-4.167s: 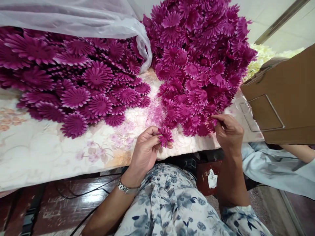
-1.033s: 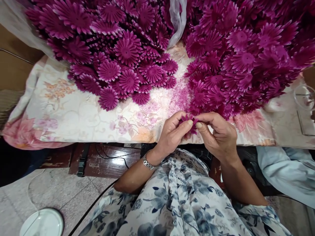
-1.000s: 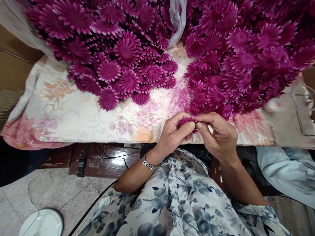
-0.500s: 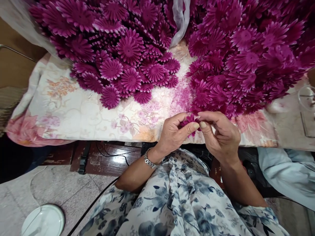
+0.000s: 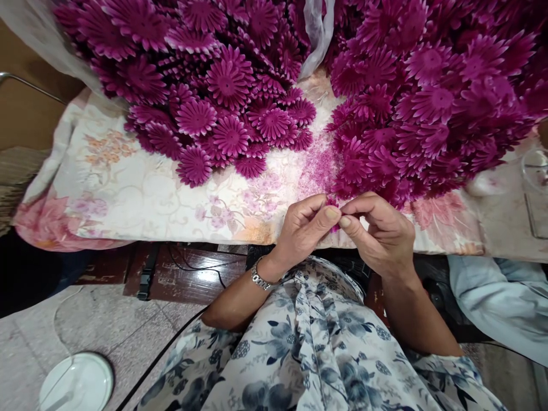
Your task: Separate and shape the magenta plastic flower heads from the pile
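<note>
A small magenta artificial flower (image 5: 334, 226) is pinched between thumb and fingers of my left hand (image 5: 305, 228), just above the front edge of the table. Most of the flower is hidden behind those fingers. My right hand (image 5: 379, 231) meets it from the right, thumb and forefinger closed at the flower's right side; the exact spot they grip is covered. Beyond my hands lie two heaps of similar flowers: a left heap (image 5: 231, 137) of neat, rounded heads and a right heap (image 5: 385, 137) with looser petals.
A floral cloth (image 5: 162, 200) covers the table, with magenta dust (image 5: 317, 168) between the heaps. Translucent plastic (image 5: 319, 40) separates them at the back. At the right is a clear round object (image 5: 535, 165). Another person's pale-clothed leg (image 5: 492, 302) is at right; a white round base (image 5: 77, 385) stands on the floor.
My fingertips have drawn closer together, and my right hand has shifted slightly left. Less of the small flower shows now between my fingers. The view has moved a little.
</note>
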Demonstrator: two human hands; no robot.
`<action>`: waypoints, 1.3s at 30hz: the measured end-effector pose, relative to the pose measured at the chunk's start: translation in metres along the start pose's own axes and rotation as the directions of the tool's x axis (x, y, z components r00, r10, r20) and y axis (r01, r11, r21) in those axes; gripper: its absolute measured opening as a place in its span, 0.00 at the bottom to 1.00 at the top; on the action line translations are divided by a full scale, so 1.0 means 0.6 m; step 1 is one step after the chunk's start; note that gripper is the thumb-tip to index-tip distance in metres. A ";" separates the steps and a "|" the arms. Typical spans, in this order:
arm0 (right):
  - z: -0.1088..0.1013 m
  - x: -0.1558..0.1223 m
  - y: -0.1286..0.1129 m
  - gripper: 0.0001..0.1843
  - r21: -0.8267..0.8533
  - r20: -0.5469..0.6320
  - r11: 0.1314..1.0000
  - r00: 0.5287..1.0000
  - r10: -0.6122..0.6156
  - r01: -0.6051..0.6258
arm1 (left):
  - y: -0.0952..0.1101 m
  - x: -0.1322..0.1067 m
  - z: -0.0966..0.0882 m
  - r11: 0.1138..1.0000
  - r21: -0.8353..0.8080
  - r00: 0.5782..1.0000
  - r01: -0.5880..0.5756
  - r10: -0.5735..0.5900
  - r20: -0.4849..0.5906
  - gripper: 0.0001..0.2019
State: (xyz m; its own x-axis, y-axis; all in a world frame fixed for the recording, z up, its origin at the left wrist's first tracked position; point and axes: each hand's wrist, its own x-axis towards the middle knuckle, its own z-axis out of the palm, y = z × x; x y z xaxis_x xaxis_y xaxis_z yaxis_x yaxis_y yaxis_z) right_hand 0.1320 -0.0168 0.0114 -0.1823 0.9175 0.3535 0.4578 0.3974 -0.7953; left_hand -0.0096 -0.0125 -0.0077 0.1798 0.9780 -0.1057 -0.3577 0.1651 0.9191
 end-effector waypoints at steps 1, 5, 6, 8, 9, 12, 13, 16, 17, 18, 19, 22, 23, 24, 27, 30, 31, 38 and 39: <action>-0.001 -0.001 0.001 0.01 0.004 -0.012 1.000 1.000 0.005 -0.005 | 0.000 -0.002 -0.003 0.999 -0.038 0.999 0.026 -0.025 0.031 0.23; -0.006 -0.005 0.004 0.01 0.020 -0.061 0.999 0.997 0.038 -0.037 | 0.000 -0.004 -0.013 0.982 -0.139 0.979 0.128 -0.103 0.175 0.17; -0.007 -0.006 0.005 0.01 0.022 -0.066 0.999 0.997 0.046 -0.045 | 0.000 -0.003 -0.015 0.978 -0.156 0.975 0.135 -0.103 0.198 0.14; -0.007 -0.007 0.005 0.02 0.034 -0.071 0.998 0.996 0.057 -0.055 | -0.002 -0.001 -0.016 0.977 -0.167 0.972 0.129 -0.091 0.217 0.09; -0.007 -0.007 0.005 0.02 0.041 -0.069 0.998 0.996 0.056 -0.053 | -0.004 0.000 -0.016 0.980 -0.157 0.972 0.120 -0.085 0.218 0.09; -0.007 -0.006 0.002 0.03 0.041 -0.055 0.999 0.998 0.016 -0.014 | -0.009 0.004 -0.016 0.991 -0.110 0.973 0.083 -0.056 0.225 0.11; -0.006 -0.005 0.001 0.04 0.032 -0.048 0.999 0.999 -0.005 0.007 | -0.010 0.005 -0.016 0.993 -0.091 0.973 0.068 -0.046 0.228 0.13; -0.003 -0.005 -0.003 0.04 -0.007 -0.039 0.998 0.998 -0.058 0.058 | -0.011 0.006 -0.016 1.000 0.001 0.979 0.008 -0.008 0.204 0.14; -0.002 -0.006 -0.003 0.04 -0.016 -0.054 0.998 0.997 -0.063 0.062 | -0.010 0.006 -0.016 0.999 0.035 0.981 -0.016 0.009 0.192 0.14; -0.001 -0.007 -0.002 0.04 -0.023 -0.083 0.998 0.995 -0.058 0.056 | -0.009 0.005 -0.015 0.997 0.062 0.982 -0.039 0.027 0.186 0.14; -0.001 -0.007 -0.001 0.04 -0.027 -0.121 0.999 0.992 -0.040 0.037 | -0.008 0.004 -0.015 0.995 0.077 0.982 -0.059 0.044 0.185 0.14; -0.008 -0.005 0.007 0.04 -0.032 -0.300 0.999 0.953 0.028 -0.039 | -0.009 0.001 -0.017 0.994 0.053 0.980 -0.094 0.083 0.181 0.15; -0.014 -0.003 0.011 0.04 -0.034 -0.371 0.998 0.928 0.036 -0.052 | -0.010 0.001 -0.018 0.994 0.034 0.980 -0.099 0.092 0.176 0.15; -0.020 0.000 0.014 0.04 -0.037 -0.436 0.998 0.900 0.033 -0.055 | -0.012 0.001 -0.021 0.995 0.014 0.981 -0.099 0.095 0.172 0.14; -0.037 0.007 0.018 0.03 -0.034 -0.507 0.999 0.862 0.019 -0.042 | -0.018 0.005 -0.026 0.997 -0.054 0.983 -0.051 0.059 0.175 0.12; -0.038 0.004 0.013 0.03 0.053 -0.347 0.995 0.933 0.096 -0.083 | -0.019 0.008 -0.023 0.995 -0.105 0.984 0.001 0.017 0.175 0.13; -0.035 0.002 0.011 0.03 0.095 -0.287 0.989 0.949 0.133 -0.110 | -0.018 0.009 -0.020 0.994 -0.107 0.985 0.012 0.007 0.175 0.13; -0.008 -0.016 0.007 0.06 0.083 -0.123 0.984 0.978 0.170 -0.161 | 0.001 0.005 -0.008 0.997 -0.062 0.984 0.038 -0.027 0.174 0.09; -0.007 -0.016 0.007 0.06 0.055 -0.121 0.987 0.980 0.157 -0.152 | 0.002 0.004 -0.009 0.996 -0.077 0.981 0.050 -0.035 0.189 0.08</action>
State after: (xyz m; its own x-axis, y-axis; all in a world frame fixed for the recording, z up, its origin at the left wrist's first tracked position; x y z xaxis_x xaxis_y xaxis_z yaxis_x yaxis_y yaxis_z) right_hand 0.1396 -0.0241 0.0068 -0.0010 0.9597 0.2811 0.4312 0.2540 -0.8658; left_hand -0.0146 -0.0092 -0.0090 0.3619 0.9300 -0.0643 -0.4173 0.2233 0.8809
